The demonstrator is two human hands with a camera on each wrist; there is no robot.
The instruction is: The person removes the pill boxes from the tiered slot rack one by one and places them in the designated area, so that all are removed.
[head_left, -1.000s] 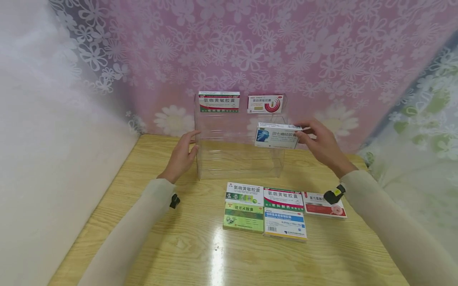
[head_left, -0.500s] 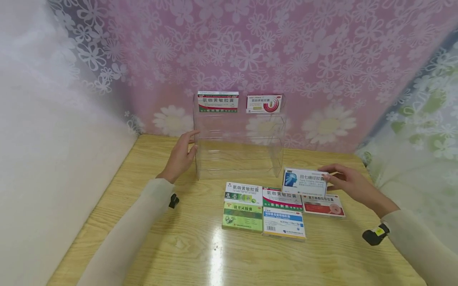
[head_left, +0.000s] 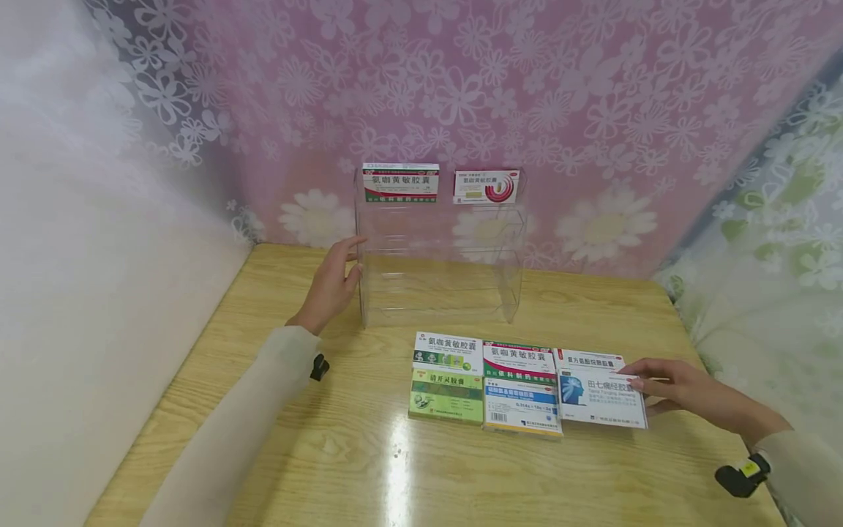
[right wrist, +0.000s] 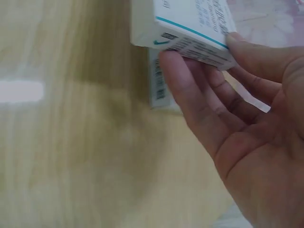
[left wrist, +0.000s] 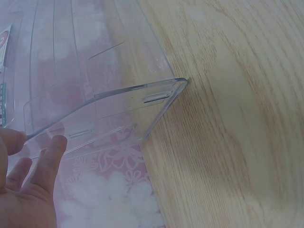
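Note:
My right hand [head_left: 685,391] pinches the right end of a white medicine box [head_left: 602,399] with a blue head picture, thumb on its front. The box is tilted low over the table, right of a blue-and-white medicine box [head_left: 522,406], and overlaps the lower part of a red-and-white box [head_left: 589,359]. In the right wrist view, fingers [right wrist: 183,80] support the box's end [right wrist: 194,45] from below. My left hand [head_left: 329,285] touches the left side of a clear stepped display rack [head_left: 437,296], its fingers fairly straight; in the left wrist view the fingertips lie at the panel's edge.
Two medicine boxes stand on the rack's top tier, a green-and-red one [head_left: 400,183] and a white one with red rings [head_left: 486,187]. Left of the held box lie a white-and-green box [head_left: 448,351], a red-and-green box [head_left: 519,361] and a green box [head_left: 446,397]. A floral curtain [head_left: 461,88] hangs behind.
My right hand has carried the white box away from the rack, rightward and down to the right end of the lying boxes. The left hand has stayed at the rack's side.

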